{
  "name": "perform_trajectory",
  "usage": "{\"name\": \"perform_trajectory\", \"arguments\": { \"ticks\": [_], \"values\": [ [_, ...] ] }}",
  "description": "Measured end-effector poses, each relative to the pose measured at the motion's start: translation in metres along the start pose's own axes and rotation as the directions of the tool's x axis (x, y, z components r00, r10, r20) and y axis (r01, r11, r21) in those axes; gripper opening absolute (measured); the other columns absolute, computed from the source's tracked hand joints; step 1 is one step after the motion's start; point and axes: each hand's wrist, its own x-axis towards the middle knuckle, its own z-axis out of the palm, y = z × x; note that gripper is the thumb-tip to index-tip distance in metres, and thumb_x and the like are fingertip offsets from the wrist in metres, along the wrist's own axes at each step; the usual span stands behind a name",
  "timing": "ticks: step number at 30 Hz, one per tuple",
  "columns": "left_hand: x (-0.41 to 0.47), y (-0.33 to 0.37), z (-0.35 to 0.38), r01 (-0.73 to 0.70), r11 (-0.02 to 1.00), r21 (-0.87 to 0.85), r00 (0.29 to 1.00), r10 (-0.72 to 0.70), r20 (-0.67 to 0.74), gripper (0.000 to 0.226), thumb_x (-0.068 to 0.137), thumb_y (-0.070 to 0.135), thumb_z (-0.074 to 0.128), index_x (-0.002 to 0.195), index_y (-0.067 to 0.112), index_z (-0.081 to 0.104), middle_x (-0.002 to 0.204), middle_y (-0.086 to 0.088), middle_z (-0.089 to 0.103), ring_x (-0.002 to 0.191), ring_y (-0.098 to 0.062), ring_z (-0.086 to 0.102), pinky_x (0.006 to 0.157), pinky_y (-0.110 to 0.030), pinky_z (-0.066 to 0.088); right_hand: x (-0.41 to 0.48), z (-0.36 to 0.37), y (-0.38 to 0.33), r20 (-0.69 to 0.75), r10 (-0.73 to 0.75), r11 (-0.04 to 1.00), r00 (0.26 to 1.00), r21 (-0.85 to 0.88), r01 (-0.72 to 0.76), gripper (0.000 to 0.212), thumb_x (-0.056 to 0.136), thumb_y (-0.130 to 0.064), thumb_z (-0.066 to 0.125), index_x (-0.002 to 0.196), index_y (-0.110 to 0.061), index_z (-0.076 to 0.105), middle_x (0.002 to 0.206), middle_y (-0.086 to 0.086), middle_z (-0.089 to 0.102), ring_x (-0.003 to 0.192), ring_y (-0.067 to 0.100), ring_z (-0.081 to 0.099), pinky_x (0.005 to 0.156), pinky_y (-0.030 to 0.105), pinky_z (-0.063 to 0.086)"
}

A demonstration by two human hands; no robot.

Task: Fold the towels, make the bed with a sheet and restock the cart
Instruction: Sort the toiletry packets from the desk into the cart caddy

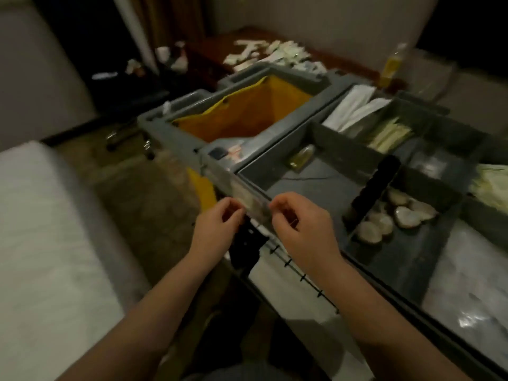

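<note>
The white bed (41,229) fills the lower left of the frame, and the grey cart (302,188) runs from centre to the right edge, its yellow bag (247,114) open at upper centre. Your left hand (217,224) and right hand (299,224) meet at the cart's near rim in mid-frame. Each has its fingers curled, pinching one end of a small clear packet (255,206). The blur hides what the packet contains. Round wrapped pieces (398,215) lie in a compartment at right.
</note>
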Motion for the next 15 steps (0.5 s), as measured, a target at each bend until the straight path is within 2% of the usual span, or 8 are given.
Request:
{"name": "perform_trajectory", "arguments": {
  "ticks": [2,4,6,8,9,12,15],
  "values": [
    [-0.022,-0.04,-0.007,0.147,0.986,0.082,0.988,-0.15,0.024,0.01,0.093,0.02,0.057,0.085,0.018,0.062,0.08,0.0,0.064,0.069,-0.005,0.055,0.062,-0.016,0.039,-0.012,0.03,0.001,0.198,0.013,0.999,0.98,0.042,-0.021,0.017,0.091,-0.013,0.056,0.088,-0.03,0.055,0.071,-0.02,0.051,0.068,-0.003,0.052,0.061,0.009,0.04],
    [-0.041,-0.082,-0.017,0.327,0.932,0.157,0.942,-0.335,0.029,0.012,0.094,0.024,0.054,0.089,0.018,0.063,0.087,0.0,0.065,0.077,-0.011,0.056,0.068,-0.023,0.041,-0.022,0.066,0.016,0.401,0.08,0.995,0.912,0.016,-0.095,0.015,0.093,-0.015,0.054,0.09,-0.031,0.054,0.073,-0.021,0.05,0.067,-0.005,0.051,0.059,0.006,0.038],
    [-0.058,-0.118,-0.026,0.487,0.862,0.14,0.87,-0.493,0.007,0.012,0.095,0.025,0.052,0.088,0.024,0.061,0.085,0.005,0.064,0.077,-0.011,0.058,0.07,-0.025,0.046,-0.026,0.102,0.044,0.541,0.242,0.968,0.806,-0.076,-0.24,0.013,0.094,-0.016,0.051,0.093,-0.03,0.054,0.079,-0.017,0.052,0.073,-0.001,0.051,0.056,0.008,0.037],
    [-0.072,-0.147,-0.033,0.581,0.802,0.136,0.811,-0.584,-0.018,0.011,0.095,0.024,0.052,0.09,0.022,0.062,0.086,0.004,0.063,0.077,-0.011,0.057,0.07,-0.024,0.044,-0.026,0.137,0.073,0.603,0.46,0.882,0.652,-0.229,-0.411,0.01,0.096,-0.018,0.049,0.097,-0.027,0.054,0.092,-0.006,0.056,0.082,0.012,0.052,0.063,0.02,0.039],
    [-0.076,-0.159,-0.036,0.619,0.772,0.142,0.783,-0.621,-0.033,0.013,0.096,0.023,0.051,0.094,0.019,0.063,0.088,0.003,0.062,0.08,-0.012,0.057,0.071,-0.023,0.041,-0.024,0.152,0.085,0.613,0.529,0.844,0.587,-0.31,-0.438,0.009,0.097,-0.019,0.048,0.1,-0.025,0.054,0.1,-0.002,0.057,0.085,0.015,0.052,0.067,0.024,0.04],
    [-0.085,-0.199,-0.053,0.736,0.668,0.11,0.676,-0.732,-0.082,0.019,0.096,0.024,0.05,0.098,0.013,0.066,0.09,-0.002,0.063,0.09,-0.021,0.06,0.073,-0.025,0.041,-0.004,0.206,0.1,0.667,0.574,0.818,0.475,-0.455,-0.351,0.017,0.098,-0.021,0.045,0.112,-0.019,0.055,0.112,0.006,0.058,0.089,0.02,0.053,0.07,0.029,0.041],
    [-0.081,-0.25,-0.09,0.819,0.571,0.046,0.572,-0.81,-0.132,0.02,0.095,0.03,0.05,0.088,0.016,0.063,0.087,-0.005,0.068,0.083,-0.022,0.063,0.074,-0.028,0.046,0.048,0.276,0.077,0.755,0.505,0.863,0.418,-0.444,-0.241,0.022,0.099,-0.024,0.044,0.117,-0.02,0.055,0.111,0.002,0.057,0.092,0.021,0.056,0.066,0.028,0.045]
  ]
}}
